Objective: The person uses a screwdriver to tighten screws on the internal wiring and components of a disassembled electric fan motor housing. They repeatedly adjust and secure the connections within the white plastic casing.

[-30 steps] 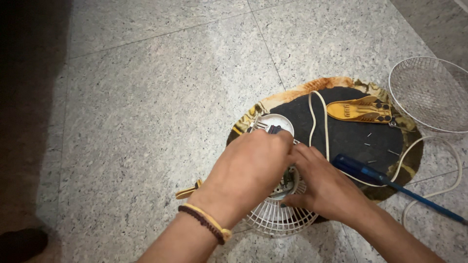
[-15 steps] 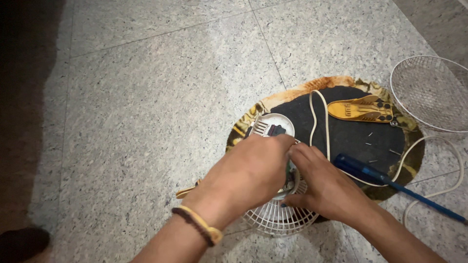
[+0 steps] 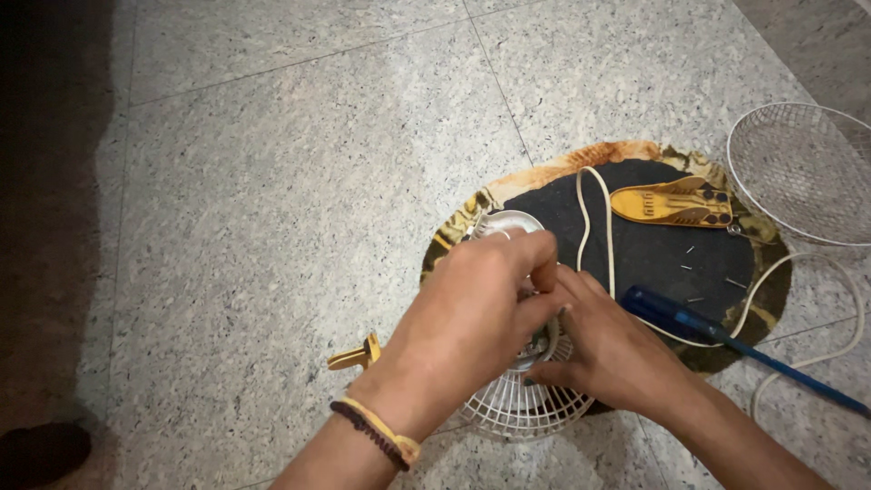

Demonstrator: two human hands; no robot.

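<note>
Two hands meet over one small white fan grille (image 3: pixel 513 413) lying on the stone floor: the left hand (image 3: pixel 472 322) curled over the fan's hub with fingertips pinched, the right hand (image 3: pixel 610 349) gripping the hub from the side. Just left lies one yellow plastic piece (image 3: pixel 357 354). Beyond, one blue screwdriver (image 3: pixel 726 334), several loose screws (image 3: pixel 691 269), one yellow cover (image 3: pixel 676 203) and a white cord (image 3: pixel 594 222) lie on one round mat (image 3: pixel 581 163). Farthest, one wire guard (image 3: pixel 803 168).

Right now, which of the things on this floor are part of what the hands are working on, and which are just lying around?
In hand: left hand and right hand on the small white fan.

Lying about: blue screwdriver, wire grille, yellow plastic part, loose screws, yellow clip.
</note>
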